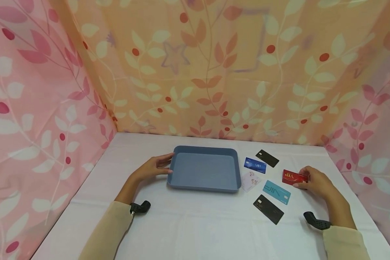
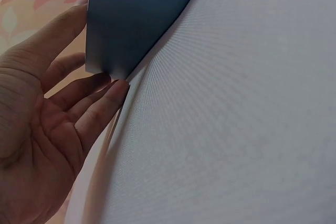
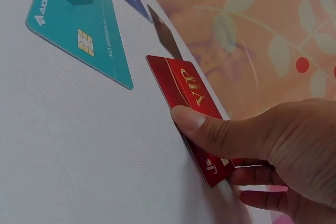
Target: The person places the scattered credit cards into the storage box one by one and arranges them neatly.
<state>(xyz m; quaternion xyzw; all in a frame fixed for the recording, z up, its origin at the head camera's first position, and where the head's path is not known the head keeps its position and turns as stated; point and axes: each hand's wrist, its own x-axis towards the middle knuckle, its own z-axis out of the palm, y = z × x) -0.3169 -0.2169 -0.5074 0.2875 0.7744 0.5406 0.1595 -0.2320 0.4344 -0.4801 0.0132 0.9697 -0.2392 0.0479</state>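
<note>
My left hand (image 1: 155, 167) rests against the left end of a blue-grey rectangular tray (image 1: 204, 189). In the left wrist view its fairly straight fingers (image 2: 100, 111) touch the lower corner of the tray wall (image 2: 131, 30), thumb side higher up. At the right, my right hand (image 1: 316, 182) pinches a red VIP card (image 1: 292, 177) by its right end. The right wrist view shows the thumb across the face of the red card (image 3: 184, 90) and the other fingers at its far edge, partly hidden. The card lies at or just over the white cloth; I cannot tell which.
Between tray and right hand lie a teal card (image 1: 277, 192), a black VIP card (image 1: 268, 209), a blue VIP card (image 1: 255, 165), another dark card (image 1: 267, 158) and a pale patterned card (image 1: 251, 180) beside the tray's right edge. Floral cloth walls (image 1: 208, 72) enclose the white-covered table (image 1: 188, 224).
</note>
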